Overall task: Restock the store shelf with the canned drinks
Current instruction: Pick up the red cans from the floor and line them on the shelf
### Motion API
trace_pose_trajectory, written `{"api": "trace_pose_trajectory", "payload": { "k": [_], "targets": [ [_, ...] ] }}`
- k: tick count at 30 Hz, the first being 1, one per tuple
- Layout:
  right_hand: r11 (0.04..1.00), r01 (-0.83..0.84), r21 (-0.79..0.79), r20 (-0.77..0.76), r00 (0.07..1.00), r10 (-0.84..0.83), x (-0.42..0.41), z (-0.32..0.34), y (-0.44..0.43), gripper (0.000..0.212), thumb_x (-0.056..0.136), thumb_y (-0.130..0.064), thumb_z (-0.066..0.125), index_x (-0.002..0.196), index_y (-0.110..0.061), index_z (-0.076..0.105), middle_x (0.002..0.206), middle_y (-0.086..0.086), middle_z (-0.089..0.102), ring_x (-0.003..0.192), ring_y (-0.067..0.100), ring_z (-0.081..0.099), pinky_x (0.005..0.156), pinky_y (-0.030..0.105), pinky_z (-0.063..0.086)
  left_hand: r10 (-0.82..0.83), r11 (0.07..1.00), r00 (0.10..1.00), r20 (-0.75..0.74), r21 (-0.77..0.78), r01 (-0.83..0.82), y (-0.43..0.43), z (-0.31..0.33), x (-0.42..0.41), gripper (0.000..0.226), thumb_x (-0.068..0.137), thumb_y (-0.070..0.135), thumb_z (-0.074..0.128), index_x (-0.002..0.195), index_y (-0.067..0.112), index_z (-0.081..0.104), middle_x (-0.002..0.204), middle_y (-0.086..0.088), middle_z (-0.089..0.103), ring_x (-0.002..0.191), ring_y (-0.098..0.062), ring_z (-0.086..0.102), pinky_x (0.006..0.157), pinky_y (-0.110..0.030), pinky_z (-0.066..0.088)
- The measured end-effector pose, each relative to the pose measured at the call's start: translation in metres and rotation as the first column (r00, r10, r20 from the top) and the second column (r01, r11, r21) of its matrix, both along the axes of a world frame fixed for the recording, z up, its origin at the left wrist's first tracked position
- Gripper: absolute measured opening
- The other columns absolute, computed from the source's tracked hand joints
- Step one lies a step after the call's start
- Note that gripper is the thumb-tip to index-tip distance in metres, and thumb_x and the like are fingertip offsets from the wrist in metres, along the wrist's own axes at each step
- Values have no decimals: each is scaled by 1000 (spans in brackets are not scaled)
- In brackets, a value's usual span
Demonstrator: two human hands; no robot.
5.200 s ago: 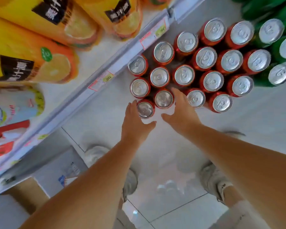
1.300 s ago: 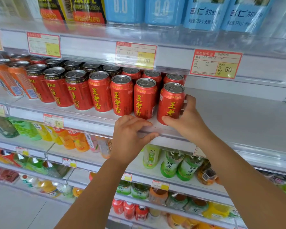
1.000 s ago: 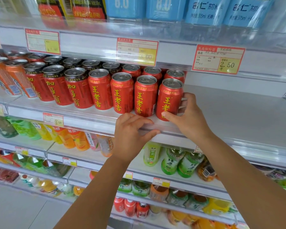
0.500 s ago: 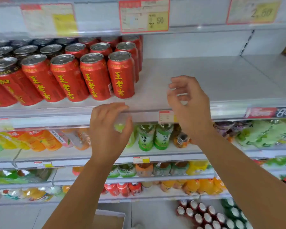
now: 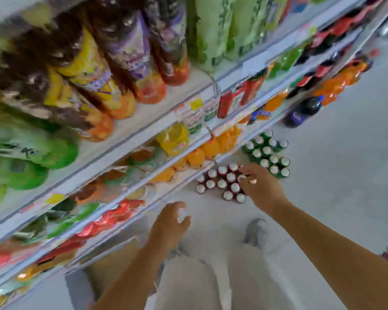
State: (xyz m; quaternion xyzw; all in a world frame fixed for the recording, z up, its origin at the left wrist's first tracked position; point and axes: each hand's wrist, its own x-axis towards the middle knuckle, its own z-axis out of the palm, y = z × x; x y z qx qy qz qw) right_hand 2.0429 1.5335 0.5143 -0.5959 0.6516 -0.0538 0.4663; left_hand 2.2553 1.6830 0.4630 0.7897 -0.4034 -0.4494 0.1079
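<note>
The view is blurred and points down at the floor. Several red cans (image 5: 220,183) stand in a tight cluster on the pale floor beside the shelf's base. My right hand (image 5: 259,186) hovers over the cluster's right edge with fingers spread and nothing in it. My left hand (image 5: 169,222) hangs lower and to the left, above bare floor, fingers apart and empty. The shelf where the red cans were set is out of view.
Several green cans (image 5: 269,154) stand just behind the red ones. Slanting shelves (image 5: 130,135) of bottled drinks fill the left and top. A cardboard box (image 5: 112,262) sits by the shelf base. My legs and shoes (image 5: 253,232) are below.
Both hands left the upper shelf after setting a can there. The view swung down to the floor, and my right hand now reaches over the red cans.
</note>
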Motion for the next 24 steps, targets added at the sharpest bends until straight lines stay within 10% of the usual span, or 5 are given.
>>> {"api": "trace_pose_trajectory", "payload": {
  "k": [5,10,24],
  "targets": [
    [977,37,211,-136,991,-8,-38,-157,12,34,88,-26,59,122,-28,56,109,-1,57,96,26,60,80,45,54,-34,975,999,11,220,31,-6,-147,-36,44,90,22,64,133,19,54,128,-6,54,112,-24,58,94,-33,46],
    [958,46,283,-197,980,11,-56,-335,30,47,90,-34,60,135,-28,46,128,-2,54,114,21,56,91,42,50,-90,963,996,2,256,87,-16,-312,-51,50,87,28,66,135,26,50,135,0,50,118,-19,56,96,-36,47],
    [983,112,143,-180,980,-86,-16,-605,44,88,84,-35,71,151,-39,15,141,4,34,120,25,50,92,34,43,12,990,983,182,-140,14,-64,-574,-31,81,73,27,85,139,18,38,138,-4,46,125,-20,48,98,-35,47]
  ]
}}
